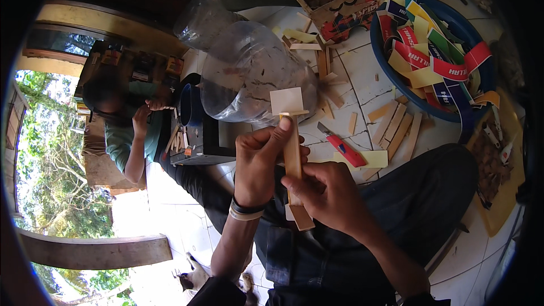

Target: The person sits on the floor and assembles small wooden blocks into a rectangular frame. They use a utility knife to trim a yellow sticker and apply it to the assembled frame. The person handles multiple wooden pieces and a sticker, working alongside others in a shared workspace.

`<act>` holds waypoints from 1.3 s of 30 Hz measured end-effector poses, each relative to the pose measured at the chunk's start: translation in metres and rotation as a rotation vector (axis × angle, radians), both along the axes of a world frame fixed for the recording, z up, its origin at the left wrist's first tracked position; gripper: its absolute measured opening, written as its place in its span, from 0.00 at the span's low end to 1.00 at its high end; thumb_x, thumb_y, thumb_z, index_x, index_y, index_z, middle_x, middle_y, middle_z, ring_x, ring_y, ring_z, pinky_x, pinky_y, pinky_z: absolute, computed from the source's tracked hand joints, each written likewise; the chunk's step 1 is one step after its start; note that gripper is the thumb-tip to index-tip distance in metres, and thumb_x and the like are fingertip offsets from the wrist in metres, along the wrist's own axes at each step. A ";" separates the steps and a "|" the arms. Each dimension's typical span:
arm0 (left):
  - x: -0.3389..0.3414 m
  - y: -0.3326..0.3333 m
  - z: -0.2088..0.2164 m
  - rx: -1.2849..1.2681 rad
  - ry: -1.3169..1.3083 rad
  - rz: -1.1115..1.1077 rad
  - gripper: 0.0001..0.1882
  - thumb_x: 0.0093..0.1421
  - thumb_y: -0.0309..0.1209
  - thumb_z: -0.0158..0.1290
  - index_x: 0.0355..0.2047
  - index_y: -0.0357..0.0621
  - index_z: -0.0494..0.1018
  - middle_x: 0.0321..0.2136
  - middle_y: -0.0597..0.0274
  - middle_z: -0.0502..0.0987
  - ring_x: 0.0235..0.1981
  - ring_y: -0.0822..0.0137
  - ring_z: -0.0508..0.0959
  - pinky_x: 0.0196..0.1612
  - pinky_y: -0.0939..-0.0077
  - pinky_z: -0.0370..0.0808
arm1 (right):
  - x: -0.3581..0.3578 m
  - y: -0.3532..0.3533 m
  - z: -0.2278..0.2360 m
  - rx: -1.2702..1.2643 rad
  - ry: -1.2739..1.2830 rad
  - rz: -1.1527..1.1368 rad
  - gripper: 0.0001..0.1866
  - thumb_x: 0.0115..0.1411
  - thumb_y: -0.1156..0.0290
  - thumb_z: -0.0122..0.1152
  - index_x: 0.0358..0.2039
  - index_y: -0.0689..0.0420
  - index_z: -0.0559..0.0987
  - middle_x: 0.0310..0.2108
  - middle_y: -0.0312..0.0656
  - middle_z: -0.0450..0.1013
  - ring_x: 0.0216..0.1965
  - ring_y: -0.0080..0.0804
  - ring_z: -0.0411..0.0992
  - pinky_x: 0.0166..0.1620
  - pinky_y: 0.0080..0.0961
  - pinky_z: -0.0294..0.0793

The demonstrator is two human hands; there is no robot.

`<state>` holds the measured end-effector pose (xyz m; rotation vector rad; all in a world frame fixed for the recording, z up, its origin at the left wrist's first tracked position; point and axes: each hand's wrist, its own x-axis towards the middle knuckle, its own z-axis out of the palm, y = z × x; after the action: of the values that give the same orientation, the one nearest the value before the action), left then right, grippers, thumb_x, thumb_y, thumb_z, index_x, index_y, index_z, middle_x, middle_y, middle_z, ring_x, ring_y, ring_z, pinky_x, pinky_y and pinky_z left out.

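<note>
In front of my lap, both hands grip a narrow wooden strip (292, 156) held nearly upright. My left hand (258, 161) wraps it from the left, with its thumb pressed near the top. Lower down, my right hand (334, 195) pinches it from the right between thumb and fingers. A pale square piece (287, 101) shows at the strip's top end, above a thin crosspiece. At the bottom end is a short brown wooden piece (302, 218). Beyond my right hand, a red utility knife (344, 146) lies on the floor, partly over a pale yellow strip (375, 159).
Loose wooden strips (394, 127) lie right of the knife. A blue basin (391, 88) holds coloured printed strips; a yellow tray (513, 192) carries brown scraps. Large clear plastic containers (255, 68), a cardboard box (345, 8), another person (130, 119) and a cat (195, 276) are around me.
</note>
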<state>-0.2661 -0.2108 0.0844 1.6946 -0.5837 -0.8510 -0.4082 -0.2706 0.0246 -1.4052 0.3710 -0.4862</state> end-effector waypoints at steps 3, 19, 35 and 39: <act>0.009 0.005 0.005 0.045 0.003 -0.089 0.23 0.71 0.43 0.55 0.41 0.27 0.80 0.32 0.51 0.85 0.33 0.63 0.86 0.39 0.71 0.84 | 0.000 0.000 -0.002 0.111 -0.058 0.063 0.16 0.67 0.64 0.66 0.31 0.66 0.81 0.20 0.36 0.75 0.23 0.14 0.70 0.28 0.21 0.67; 0.011 0.016 0.008 -0.081 0.309 0.014 0.21 0.71 0.35 0.51 0.53 0.27 0.75 0.43 0.45 0.83 0.40 0.57 0.86 0.49 0.64 0.83 | 0.003 0.002 0.000 -0.058 -0.016 0.091 0.15 0.68 0.63 0.66 0.33 0.65 0.80 0.21 0.39 0.77 0.22 0.19 0.73 0.27 0.22 0.70; -0.017 0.021 0.006 -0.060 0.366 -0.122 0.24 0.73 0.36 0.49 0.62 0.29 0.69 0.59 0.42 0.75 0.59 0.55 0.78 0.63 0.60 0.74 | 0.002 -0.010 0.002 0.209 -0.162 -0.069 0.20 0.71 0.58 0.61 0.34 0.64 0.82 0.18 0.34 0.71 0.22 0.14 0.67 0.26 0.19 0.63; -0.032 0.034 0.001 -0.002 0.324 -0.111 0.25 0.74 0.34 0.48 0.65 0.30 0.67 0.57 0.50 0.77 0.57 0.65 0.77 0.63 0.71 0.71 | 0.000 -0.013 0.003 0.230 -0.187 -0.109 0.19 0.72 0.58 0.60 0.35 0.64 0.83 0.20 0.31 0.72 0.23 0.11 0.65 0.27 0.17 0.60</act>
<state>-0.2978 -0.1768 0.0855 1.4917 -0.4579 -1.1764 -0.4085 -0.2836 0.0277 -1.1114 0.3414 -0.6383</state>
